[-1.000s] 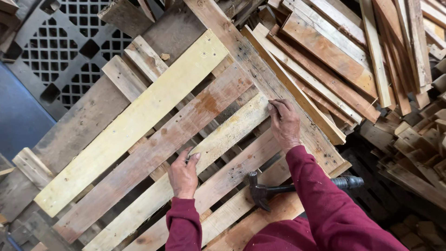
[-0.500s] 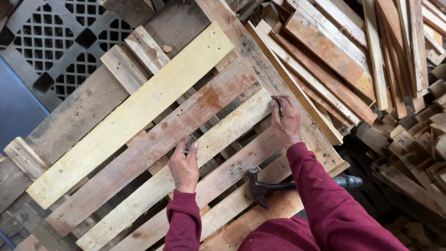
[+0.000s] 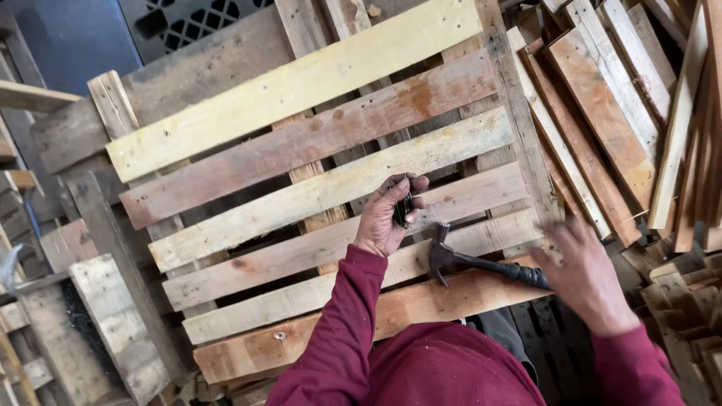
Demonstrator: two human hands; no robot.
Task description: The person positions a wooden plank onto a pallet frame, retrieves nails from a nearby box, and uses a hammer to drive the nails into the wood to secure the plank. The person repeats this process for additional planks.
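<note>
We see a black hammer [image 3: 481,263] lying flat on a wooden pallet [image 3: 316,188]. Its long side runs from left to right, tipping down a little toward the right. The metal head points left and sits at the left end, and the dark handle goes off to the right. It rests on the low boards of the pallet, near the edge closest to us.

Our right hand [image 3: 590,282] is at the handle's right end. It looks blurry, with the fingers spread, so we cannot tell if it grips the handle or only touches it.

Our left hand [image 3: 387,214] is just up and left of the hammer head. Its fingers are curled shut around some small dark things [image 3: 404,208]. They are too small for us to tell what they are. Both arms wear dark red sleeves [image 3: 342,331].

The pallet is made of long pale and brown boards that slant across, with gaps between them. To the right is a pile of loose planks [image 3: 617,105]. To the left are more old wood pieces [image 3: 113,323]. At the top are a black plastic grid [image 3: 195,22] and something blue [image 3: 83,37].
</note>
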